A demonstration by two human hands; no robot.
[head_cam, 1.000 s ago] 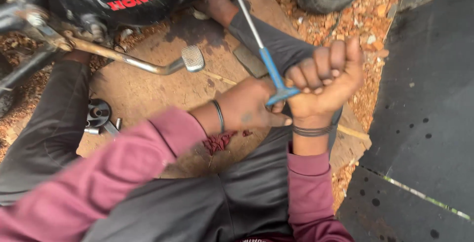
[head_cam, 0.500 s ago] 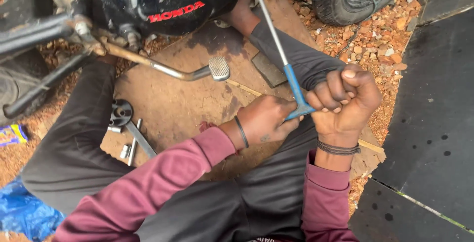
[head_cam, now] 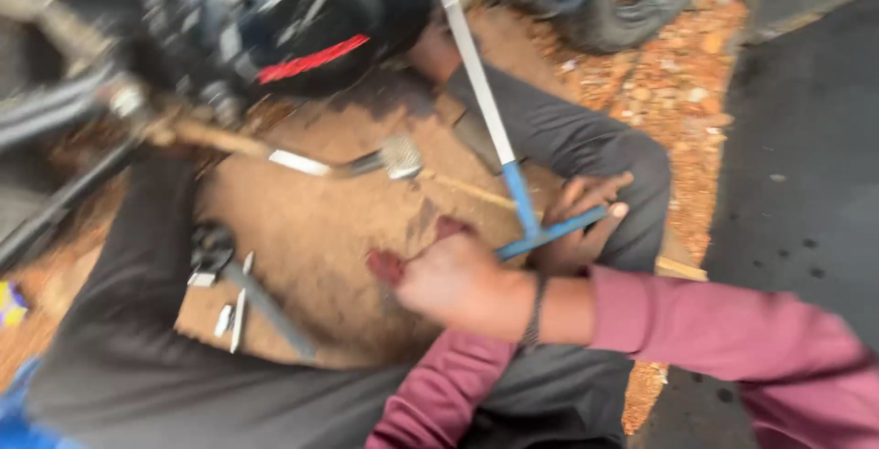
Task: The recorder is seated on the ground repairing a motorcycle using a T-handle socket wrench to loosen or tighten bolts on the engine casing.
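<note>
The T-handle wrench stands tilted, its long steel shaft going up into the dark motorcycle engine and its blue crossbar low, above the person's lap. The arm that comes in from the right of the view I take for the right one, though the picture is blurred and the arms seem to cross. This right hand is closed into a fist on the near end of the crossbar. The left hand lies under the far end with the fingers spread and only resting on it, not gripping.

With one firm grip only, the wrench may tip off the fastener if the push is not along the shaft, and then the fist could go forward into the foot lever, which is near the shaft on its left. The crossed arms also give little room for a further turn.

The far end of the crossbar is close to the bent knee in dark trousers. Loose tools lie on the brown ground well apart to the left; on the right there is the edge of a black mat.
</note>
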